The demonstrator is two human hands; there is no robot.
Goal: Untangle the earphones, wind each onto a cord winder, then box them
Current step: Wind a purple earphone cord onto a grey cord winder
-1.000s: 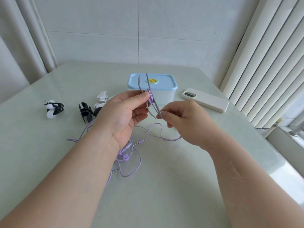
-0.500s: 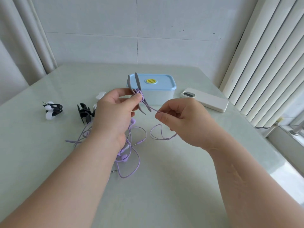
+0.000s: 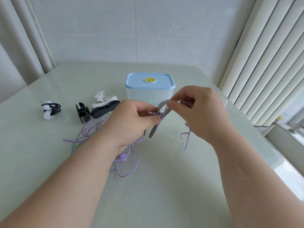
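Note:
My left hand [image 3: 130, 120] grips a grey cord winder [image 3: 160, 116] above the table, with purple cord wound round its middle. My right hand [image 3: 197, 111] pinches the purple earphone cord [image 3: 185, 140] just right of the winder, and a loop of it hangs below that hand. More purple cord [image 3: 126, 167] with an earbud and a jack plug lies on the table under my left wrist. A blue-lidded box [image 3: 149, 86] stands shut behind my hands.
Black and white cord winders [image 3: 102, 107] lie left of the box, a black one [image 3: 82, 112] beside them, and a wound black-and-white one [image 3: 50, 109] sits farther left. Window blinds [image 3: 263, 63] run along the table's right edge.
My right hand has risen and moved over the winder, carrying the cord across its top. The winder has tilted in my left hand. The phone case at right is now hidden behind my right hand.

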